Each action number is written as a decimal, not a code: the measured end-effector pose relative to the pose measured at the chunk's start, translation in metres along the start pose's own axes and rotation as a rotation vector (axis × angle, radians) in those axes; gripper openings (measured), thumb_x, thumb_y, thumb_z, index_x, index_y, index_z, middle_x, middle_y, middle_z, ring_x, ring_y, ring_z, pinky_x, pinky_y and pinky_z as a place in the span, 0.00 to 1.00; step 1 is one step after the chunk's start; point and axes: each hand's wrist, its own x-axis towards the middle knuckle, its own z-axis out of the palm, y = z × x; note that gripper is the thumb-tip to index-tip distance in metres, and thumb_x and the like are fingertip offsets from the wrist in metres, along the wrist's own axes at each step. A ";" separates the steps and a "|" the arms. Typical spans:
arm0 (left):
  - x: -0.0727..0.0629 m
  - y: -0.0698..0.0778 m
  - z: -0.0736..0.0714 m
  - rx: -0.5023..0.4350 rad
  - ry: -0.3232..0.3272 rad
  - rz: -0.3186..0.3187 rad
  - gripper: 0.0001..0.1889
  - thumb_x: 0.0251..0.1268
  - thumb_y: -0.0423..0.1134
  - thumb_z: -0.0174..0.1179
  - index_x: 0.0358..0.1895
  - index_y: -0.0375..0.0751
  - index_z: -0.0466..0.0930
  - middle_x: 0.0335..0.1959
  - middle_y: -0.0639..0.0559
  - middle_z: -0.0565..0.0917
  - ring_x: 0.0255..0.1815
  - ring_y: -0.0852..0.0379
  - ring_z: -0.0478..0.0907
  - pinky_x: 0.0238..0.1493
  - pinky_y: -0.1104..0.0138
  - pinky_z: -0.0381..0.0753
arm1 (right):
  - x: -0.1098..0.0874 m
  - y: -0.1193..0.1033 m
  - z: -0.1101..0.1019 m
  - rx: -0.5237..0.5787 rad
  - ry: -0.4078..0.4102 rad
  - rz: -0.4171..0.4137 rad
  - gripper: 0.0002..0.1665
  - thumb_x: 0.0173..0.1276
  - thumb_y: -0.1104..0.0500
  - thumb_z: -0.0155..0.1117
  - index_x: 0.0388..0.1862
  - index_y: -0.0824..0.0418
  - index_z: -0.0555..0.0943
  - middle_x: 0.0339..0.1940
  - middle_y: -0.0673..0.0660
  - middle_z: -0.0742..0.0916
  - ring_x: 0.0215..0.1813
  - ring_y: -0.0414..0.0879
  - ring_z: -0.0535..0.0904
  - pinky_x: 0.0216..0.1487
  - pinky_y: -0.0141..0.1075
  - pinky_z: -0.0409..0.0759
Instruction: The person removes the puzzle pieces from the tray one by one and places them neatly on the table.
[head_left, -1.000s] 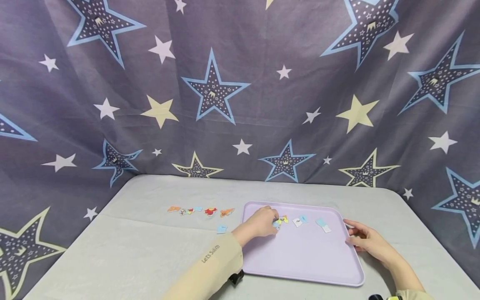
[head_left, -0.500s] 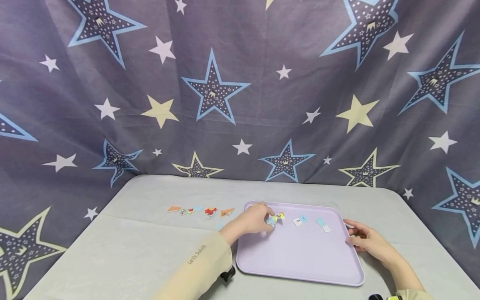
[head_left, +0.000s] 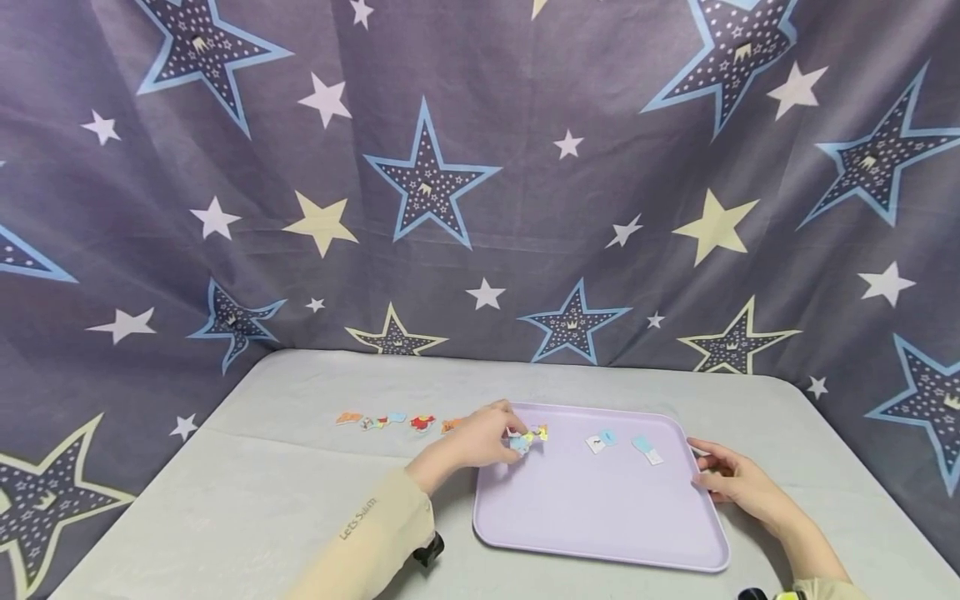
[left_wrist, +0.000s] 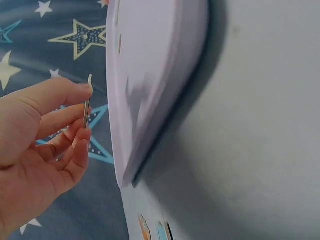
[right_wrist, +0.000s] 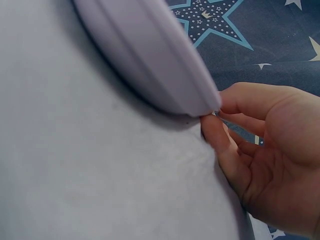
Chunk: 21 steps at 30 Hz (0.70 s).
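Where a star-printed curtain (head_left: pixel 525 250) rises behind the pale table (head_left: pixel 225 492), the left hand (head_left: pixel 478 438) pinches a colourful cut-out (head_left: pixel 521 443) above the left side of the lilac tray (head_left: pixel 600 517); the right hand (head_left: pixel 738 483) grips its right rim.

One lilac tray (head_left: pixel 600 508), two blue-and-white cutout pairs (head_left: pixel 597 443) (head_left: pixel 647 450), one blue-and-yellow cluster (head_left: pixel 529 437), two grips (head_left: pixel 483 437) (head_left: pixel 735 485)

only thing I can read is the lettering on the left sleeve (head_left: pixel 382 542), "Let's" plus a blurry word that looks like "Slim"; dark mark on a white piece (head_left: pixel 596 444) in the tray (head_left: pixel 600 508) is too tiny tbh
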 end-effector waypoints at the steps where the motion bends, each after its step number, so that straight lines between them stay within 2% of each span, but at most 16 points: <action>1: -0.001 -0.001 -0.001 -0.005 -0.002 0.004 0.17 0.46 0.38 0.65 0.44 0.42 0.82 0.36 0.54 0.74 0.35 0.61 0.73 0.36 0.75 0.70 | 0.000 0.000 0.000 0.000 0.003 0.000 0.38 0.59 0.63 0.60 0.65 0.74 0.58 0.39 0.55 0.74 0.33 0.35 0.71 0.32 0.32 0.78; 12: -0.017 -0.015 -0.016 -0.004 0.021 0.051 0.17 0.47 0.39 0.64 0.44 0.40 0.82 0.32 0.55 0.75 0.33 0.61 0.72 0.36 0.72 0.71 | -0.001 -0.001 -0.002 -0.010 0.001 -0.009 0.38 0.59 0.63 0.60 0.65 0.74 0.58 0.39 0.54 0.74 0.33 0.34 0.71 0.32 0.32 0.78; 21: -0.037 -0.033 -0.033 -0.015 0.000 0.027 0.17 0.50 0.39 0.62 0.45 0.43 0.81 0.34 0.56 0.75 0.37 0.60 0.73 0.38 0.69 0.73 | -0.002 -0.003 0.000 0.001 -0.009 -0.008 0.38 0.59 0.63 0.60 0.65 0.75 0.57 0.39 0.56 0.74 0.33 0.35 0.71 0.32 0.33 0.78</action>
